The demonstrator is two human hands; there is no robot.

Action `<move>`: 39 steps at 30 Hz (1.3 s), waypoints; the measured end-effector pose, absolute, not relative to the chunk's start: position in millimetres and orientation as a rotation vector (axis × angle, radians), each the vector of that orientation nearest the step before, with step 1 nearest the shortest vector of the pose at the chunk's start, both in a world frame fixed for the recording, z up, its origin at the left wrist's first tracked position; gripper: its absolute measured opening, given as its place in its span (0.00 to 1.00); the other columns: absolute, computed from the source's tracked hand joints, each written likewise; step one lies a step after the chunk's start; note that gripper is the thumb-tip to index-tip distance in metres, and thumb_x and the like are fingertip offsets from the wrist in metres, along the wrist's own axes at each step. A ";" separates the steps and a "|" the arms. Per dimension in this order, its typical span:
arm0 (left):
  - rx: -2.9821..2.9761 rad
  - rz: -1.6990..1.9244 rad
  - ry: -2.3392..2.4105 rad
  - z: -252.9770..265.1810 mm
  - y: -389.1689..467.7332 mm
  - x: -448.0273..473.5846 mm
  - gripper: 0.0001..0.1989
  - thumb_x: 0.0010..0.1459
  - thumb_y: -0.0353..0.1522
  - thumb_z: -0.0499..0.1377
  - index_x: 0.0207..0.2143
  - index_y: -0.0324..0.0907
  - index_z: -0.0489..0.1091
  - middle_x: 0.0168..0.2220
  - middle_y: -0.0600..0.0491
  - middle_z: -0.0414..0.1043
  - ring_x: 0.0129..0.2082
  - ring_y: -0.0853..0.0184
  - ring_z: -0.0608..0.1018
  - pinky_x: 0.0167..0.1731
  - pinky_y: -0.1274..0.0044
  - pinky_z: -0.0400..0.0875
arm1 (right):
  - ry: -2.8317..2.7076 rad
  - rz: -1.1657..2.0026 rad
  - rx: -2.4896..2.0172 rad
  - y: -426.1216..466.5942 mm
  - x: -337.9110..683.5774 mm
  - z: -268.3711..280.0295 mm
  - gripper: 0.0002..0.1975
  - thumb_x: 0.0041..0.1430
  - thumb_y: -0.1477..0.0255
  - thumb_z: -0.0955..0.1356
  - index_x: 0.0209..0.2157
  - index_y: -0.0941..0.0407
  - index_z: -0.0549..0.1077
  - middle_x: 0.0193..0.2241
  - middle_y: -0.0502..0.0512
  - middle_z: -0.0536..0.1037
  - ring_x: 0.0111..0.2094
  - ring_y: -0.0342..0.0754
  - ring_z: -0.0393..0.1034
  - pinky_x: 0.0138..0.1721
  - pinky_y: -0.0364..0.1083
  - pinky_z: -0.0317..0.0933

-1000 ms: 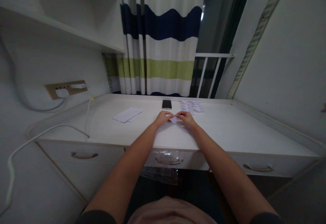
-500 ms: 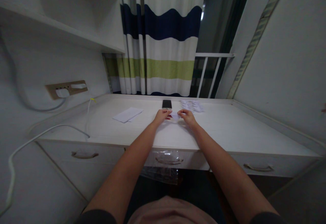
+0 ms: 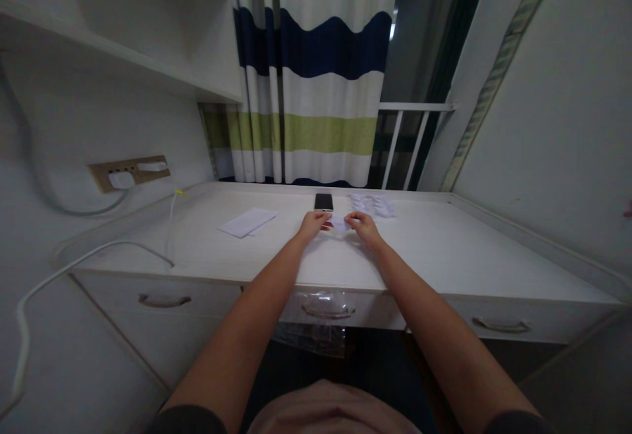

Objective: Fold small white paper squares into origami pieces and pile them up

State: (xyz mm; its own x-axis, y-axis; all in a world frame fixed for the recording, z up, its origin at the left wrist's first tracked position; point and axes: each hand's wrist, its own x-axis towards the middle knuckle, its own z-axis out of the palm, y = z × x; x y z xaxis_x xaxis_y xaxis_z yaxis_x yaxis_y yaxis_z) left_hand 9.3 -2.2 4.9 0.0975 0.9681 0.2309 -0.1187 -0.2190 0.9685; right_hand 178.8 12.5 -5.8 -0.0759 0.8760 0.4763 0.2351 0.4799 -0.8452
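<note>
A small piece of white paper (image 3: 338,224) is stretched between my two hands, just above the desk. My left hand (image 3: 314,224) pinches its left side, and my right hand (image 3: 363,226) grips the right side with bent fingers. Right behind my left hand lies a dark phone (image 3: 323,202). Several folded white paper pieces (image 3: 374,205) sit in a cluster beyond my right hand. Off to the left, flat white sheets of paper (image 3: 247,222) lie on the desk, one overlapping another.
The white desk (image 3: 444,249) has drawers along its front, and clear plastic (image 3: 323,300) hangs over the middle one. A white cable (image 3: 123,243) loops over the left edge from a wall socket (image 3: 129,173). A striped curtain (image 3: 330,98) hangs behind, and a shelf (image 3: 148,58) juts out upper left.
Both hands stay almost where they were, holding the paper. Only a slight shift of the fingers and the paper shows.
</note>
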 end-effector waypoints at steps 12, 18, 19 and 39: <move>1.469 1.300 0.977 2.1 -1.8 8.8 0.14 0.41 0.38 0.65 0.24 0.35 0.71 0.24 0.51 0.72 0.24 0.71 0.74 0.24 0.80 0.68 | -1.640 0.781 -0.992 6.2 176.4 -4.7 0.14 0.37 0.60 0.69 0.20 0.57 0.72 0.19 0.51 0.71 0.25 0.45 0.63 0.29 0.46 0.57; 1.547 1.208 1.025 2.3 -4.5 11.0 0.11 0.42 0.35 0.65 0.23 0.35 0.72 0.22 0.51 0.72 0.22 0.72 0.73 0.19 0.83 0.66 | -1.660 0.775 -0.984 7.5 175.9 -5.6 0.12 0.37 0.62 0.70 0.20 0.57 0.73 0.20 0.51 0.73 0.25 0.45 0.64 0.31 0.46 0.59; 1.569 1.194 1.034 2.4 -4.9 11.2 0.10 0.42 0.35 0.65 0.23 0.35 0.72 0.21 0.51 0.71 0.21 0.72 0.73 0.19 0.83 0.65 | -1.667 0.775 -0.982 7.6 175.7 -5.7 0.12 0.37 0.62 0.70 0.20 0.57 0.73 0.20 0.51 0.73 0.25 0.45 0.64 0.31 0.46 0.59; 1.557 1.258 1.027 2.5 -1.1 11.0 0.08 0.42 0.33 0.64 0.22 0.36 0.72 0.20 0.53 0.70 0.20 0.73 0.72 0.20 0.83 0.66 | -1.641 0.729 -0.987 6.7 176.0 -3.4 0.11 0.38 0.62 0.69 0.20 0.56 0.73 0.20 0.52 0.74 0.27 0.47 0.66 0.33 0.47 0.59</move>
